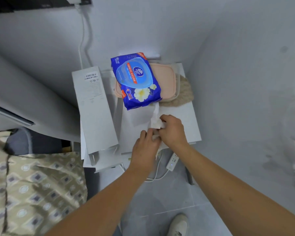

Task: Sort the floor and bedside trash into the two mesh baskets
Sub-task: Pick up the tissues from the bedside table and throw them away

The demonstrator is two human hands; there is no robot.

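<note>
A crumpled white tissue (155,123) lies on the white bedside table (186,120), trailing up toward a blue pack of wipes (135,80). My right hand (173,130) pinches the tissue at its right side. My left hand (146,147) grips the tissue's lower end, right next to the other hand. Neither mesh basket is in view.
The wipes pack rests on a pink box (165,79) over a beige cloth (182,92). A long white carton (94,108) lies at the table's left. A power strip (173,161) and cables are on the floor below. The patterned bed (32,189) is at left, my shoe (178,224) below.
</note>
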